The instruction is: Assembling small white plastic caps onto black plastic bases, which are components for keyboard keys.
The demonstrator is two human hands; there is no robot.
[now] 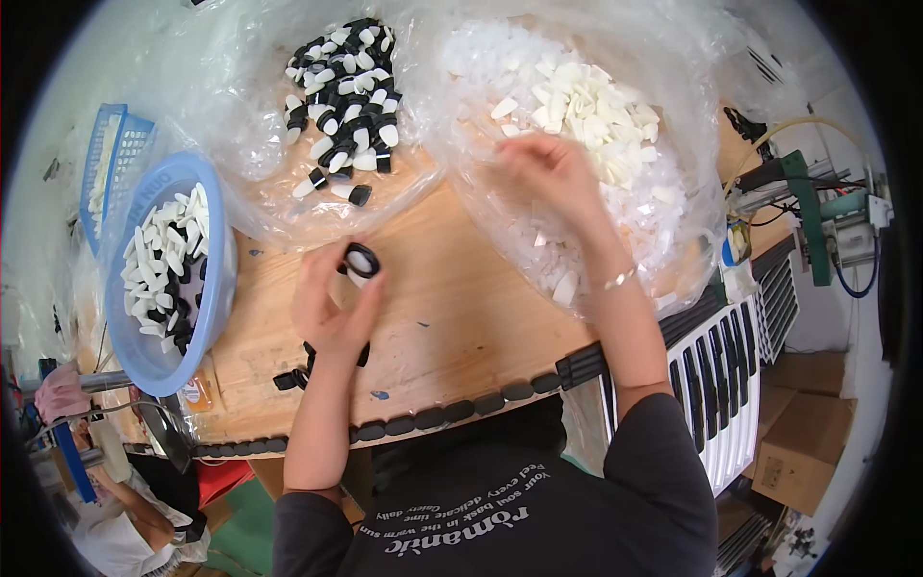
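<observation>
Between the thumb and fingers of my left hand (332, 298) is a black oval cap (361, 260) with a pale inside facing up. My right hand (556, 175) is over the clear plastic sheet, beside a heap of small white oblong pieces (601, 120). Motion smears its fingertips, so I cannot see whether they hold anything. Beyond my left hand lies a pile of black caps with white tips (346, 91). A few loose black caps (290, 380) lie by my left wrist, partly hidden by it.
A blue basin (223, 288) of white and black pieces stands at the left, beside a blue basket (117, 149). Black pads (460, 412) line the wooden table's (461, 288) near edge. Right are a machine (817, 212) and cardboard boxes (803, 452). Another person (144, 519) is lower left.
</observation>
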